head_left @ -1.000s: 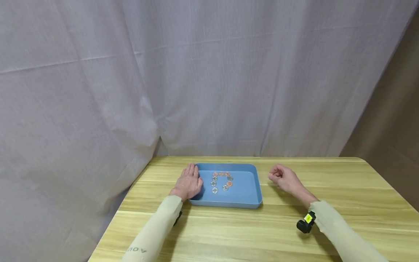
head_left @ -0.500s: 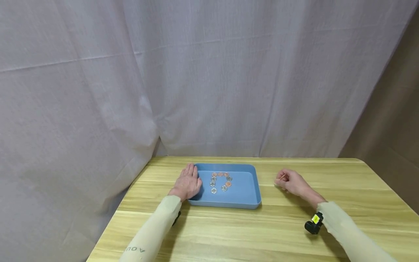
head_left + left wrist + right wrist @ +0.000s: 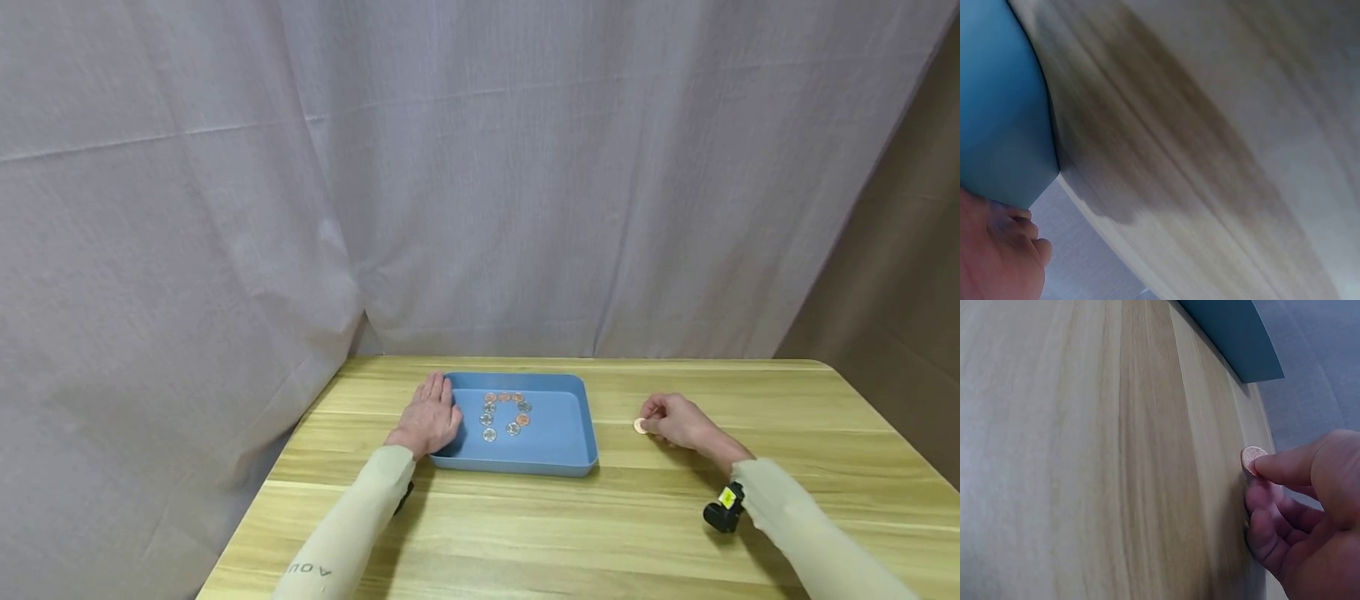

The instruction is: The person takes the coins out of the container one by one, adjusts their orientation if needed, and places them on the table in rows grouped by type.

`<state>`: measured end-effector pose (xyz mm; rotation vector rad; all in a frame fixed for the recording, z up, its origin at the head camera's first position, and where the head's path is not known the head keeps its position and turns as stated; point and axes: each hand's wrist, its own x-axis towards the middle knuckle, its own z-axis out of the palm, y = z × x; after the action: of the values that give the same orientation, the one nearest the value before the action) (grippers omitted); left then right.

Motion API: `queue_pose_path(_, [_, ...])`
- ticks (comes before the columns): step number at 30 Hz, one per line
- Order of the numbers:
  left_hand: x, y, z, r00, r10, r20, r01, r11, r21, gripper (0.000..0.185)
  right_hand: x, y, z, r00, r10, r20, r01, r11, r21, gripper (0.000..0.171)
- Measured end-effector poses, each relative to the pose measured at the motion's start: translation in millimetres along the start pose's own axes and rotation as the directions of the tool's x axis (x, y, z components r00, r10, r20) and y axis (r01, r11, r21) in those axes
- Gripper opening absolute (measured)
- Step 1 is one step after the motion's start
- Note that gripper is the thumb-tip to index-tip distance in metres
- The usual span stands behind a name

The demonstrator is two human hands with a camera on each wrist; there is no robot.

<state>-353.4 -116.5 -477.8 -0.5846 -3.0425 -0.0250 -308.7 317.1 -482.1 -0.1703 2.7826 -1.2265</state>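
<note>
Holding coins (image 3: pixel 505 414) in an arc, the blue tray (image 3: pixel 558 442) meets the flat, straight-fingered left hand (image 3: pixel 430 418); the right hand (image 3: pixel 678 421) pinches a copper coin (image 3: pixel 640 426) on the worktop (image 3: pixel 600 525).

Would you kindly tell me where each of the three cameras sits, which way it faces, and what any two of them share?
Head: worn on the head, facing forward and down at the wooden table, the blue tray of coins and the curtain; both sleeves, the left hand and the right hand show.
Left wrist: close over the table, blurred, facing the tray's outer wall; part of the left hand shows.
Right wrist: low over the table, facing the right hand's fingertips pinching a copper coin; a tray corner behind.
Shared: the tray and table appear in all three.
</note>
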Motion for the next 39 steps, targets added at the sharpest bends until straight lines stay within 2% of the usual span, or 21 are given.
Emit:
queue_pose_path(3, [0.1,-0.3,0.2,1.0,0.001,0.0,-0.001,1.0,-0.003,0.062,0.6,1.9,-0.1,1.0,-0.014,-0.01,0.013,0.999,-0.038,0.006])
queue_pose_path(10, [2.7,-1.8,1.7,1.0,0.0,0.0,0.0,1.0,-0.007,0.063,3.3,2.9,-1.7,0.994,-0.078,-0.071,0.06,0.97,-0.236,0.013])
queue_pose_path(17, [2.8,-2.8,2.5,1.0,-0.003,0.006,0.003,1.0,0.01,0.063,3.1,0.6,-1.3,0.997,-0.023,-0.068,0.011,0.985,-0.171,0.014])
queue_pose_path(28, [1.6,-1.9,2.0,1.0,0.009,-0.002,-0.009,1.0,-0.009,0.063,1.2,-7.7,-4.1,0.998,0.004,-0.062,-0.012,0.991,-0.135,0.006])
queue_pose_path(35, [2.4,-2.6,0.6,1.0,0.011,0.007,-0.011,1.0,-0.002,0.063,2.6,-29.2,-5.6,0.999,-0.009,-0.039,0.005,0.995,-0.102,0.008])
queue_pose_path(39, [2.4,-2.6,0.2,1.0,0.013,0.012,-0.013,1.0,-0.007,0.063,3.3,-39.4,-5.8,0.996,-0.062,-0.058,0.053,0.988,-0.148,0.008])
